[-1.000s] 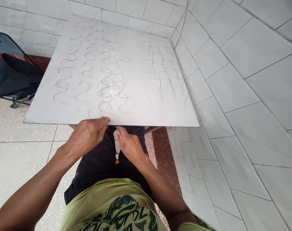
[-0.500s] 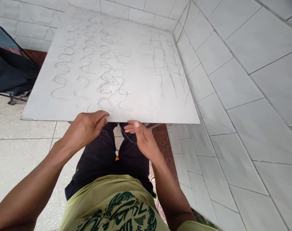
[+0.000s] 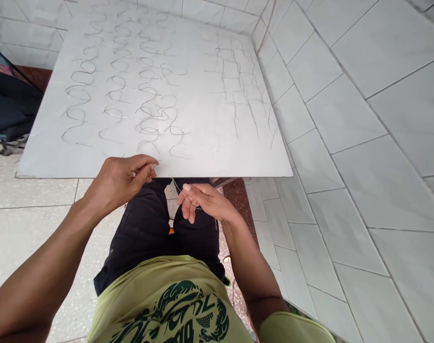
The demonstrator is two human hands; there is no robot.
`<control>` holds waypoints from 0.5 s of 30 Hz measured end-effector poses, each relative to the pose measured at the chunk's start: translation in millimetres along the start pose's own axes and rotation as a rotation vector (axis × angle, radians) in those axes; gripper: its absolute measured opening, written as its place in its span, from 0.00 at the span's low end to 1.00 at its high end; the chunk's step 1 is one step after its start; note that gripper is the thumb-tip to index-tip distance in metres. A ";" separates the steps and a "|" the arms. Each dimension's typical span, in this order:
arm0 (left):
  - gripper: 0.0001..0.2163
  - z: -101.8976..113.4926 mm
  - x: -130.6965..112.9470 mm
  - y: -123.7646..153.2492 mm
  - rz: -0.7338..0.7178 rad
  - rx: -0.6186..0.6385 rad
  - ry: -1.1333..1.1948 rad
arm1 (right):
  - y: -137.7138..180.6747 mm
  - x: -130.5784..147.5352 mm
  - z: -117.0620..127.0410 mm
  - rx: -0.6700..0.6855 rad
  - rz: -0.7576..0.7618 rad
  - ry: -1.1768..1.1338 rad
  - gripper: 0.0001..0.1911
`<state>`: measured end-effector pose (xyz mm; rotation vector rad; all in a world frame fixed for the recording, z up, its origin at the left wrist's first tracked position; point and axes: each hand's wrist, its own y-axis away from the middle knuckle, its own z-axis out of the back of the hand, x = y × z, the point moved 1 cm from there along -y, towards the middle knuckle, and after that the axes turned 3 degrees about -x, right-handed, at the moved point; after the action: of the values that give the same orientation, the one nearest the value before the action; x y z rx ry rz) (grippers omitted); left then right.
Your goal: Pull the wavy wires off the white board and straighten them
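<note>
The step in hand looked to be the handling of one thin strand (image 3: 176, 186), wire by my guess, at the middle of the bench (image 3: 202, 164)'s near edge; it ran from that edge down across the right hand (image 3: 206, 200), which hung just off the bench with its fingers parted and loose; the left hand (image 3: 122, 176), over the near edge left of the middle, was closed in a pinch, though whether on anything I couldn't tell. Any next move seemed to call for a sure finger-and-thumb hold, the strand being fine enough to slip away.

Curled strands (image 3: 120, 117) lay in columns over the left half, from the far edge towards the near one; wavy strands (image 3: 223, 71) crossed each other towards the right edge; the near right corner offered the most room. The right edge ran close beside the tiled wall (image 3: 359, 147), so elbows looked freer leftward, over the floor (image 3: 27, 238); a folding chair (image 3: 9, 102) stood near the left edge.
</note>
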<state>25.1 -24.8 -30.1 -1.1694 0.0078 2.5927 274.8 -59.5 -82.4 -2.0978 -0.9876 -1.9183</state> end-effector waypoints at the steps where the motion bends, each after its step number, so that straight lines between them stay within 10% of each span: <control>1: 0.11 0.7 0.1 0.1 0.013 -0.012 0.022 | 2.6 -2.9 1.9 0.030 -0.006 -0.054 0.29; 10: 0.11 1.8 6.4 1.2 0.042 -0.051 0.054 | 19.4 -39.3 -6.8 0.157 -0.078 -0.462 0.23; 15: 0.11 4.8 12.0 2.8 0.038 -0.051 0.046 | 15.2 -48.4 -13.0 0.123 -0.159 -0.546 0.39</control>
<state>13.3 -23.7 -36.0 -1.2586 -0.0269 2.6123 273.2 -95.9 -120.0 -2.5920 -1.3631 -1.3064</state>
